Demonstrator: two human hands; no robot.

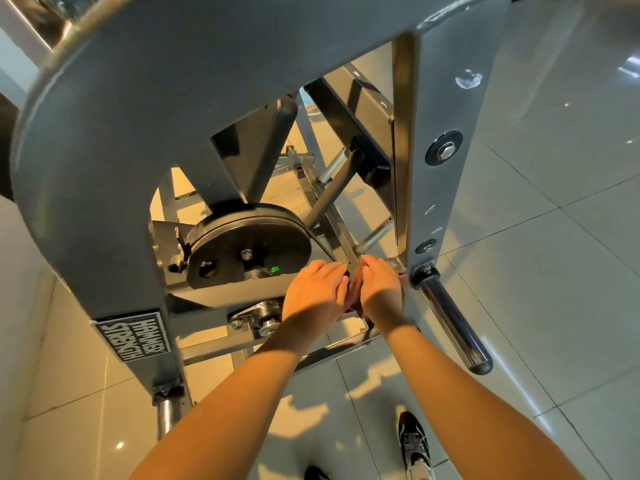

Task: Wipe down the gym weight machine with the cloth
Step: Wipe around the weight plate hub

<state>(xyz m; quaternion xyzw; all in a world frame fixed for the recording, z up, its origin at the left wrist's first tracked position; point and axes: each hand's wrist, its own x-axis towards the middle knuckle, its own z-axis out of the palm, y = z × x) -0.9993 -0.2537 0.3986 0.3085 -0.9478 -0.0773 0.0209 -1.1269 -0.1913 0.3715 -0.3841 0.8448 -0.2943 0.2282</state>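
The left hand's fingers (330, 271) lie straight and close together, flat on a grey crossbar of the weight machine (104, 168). Their tips point to 12 o'clock. The right hand's fingers (375, 266) are also close together, but their tips bend down out of sight, so I cannot tell whether they clasp anything.

The left hand (313, 291) and right hand (377, 289) sit side by side, backs up, almost touching. A dark strip (350, 284) shows in the gap between them. Whether it is the cloth cannot be told.

At 10 o'clock from the hands, just beside them, sits a black round cam disc (249, 247). At 7 o'clock from the left hand is a bolted bearing block (259, 317). At 3 o'clock from the right hand, a chrome weight horn (453, 320) juts from the upright post towards 4 o'clock. Higher up that post, at 1 o'clock, is a hex bolt (444, 152).

Well out at 8 o'clock, a HAMMER STRENGTH label (133, 336) is fixed to the curved frame, and a second chrome horn (168, 414) sits below it. Grey glossy floor tiles (554, 271) lie beneath, and a black-and-white shoe (414, 445) stands at 6 o'clock.
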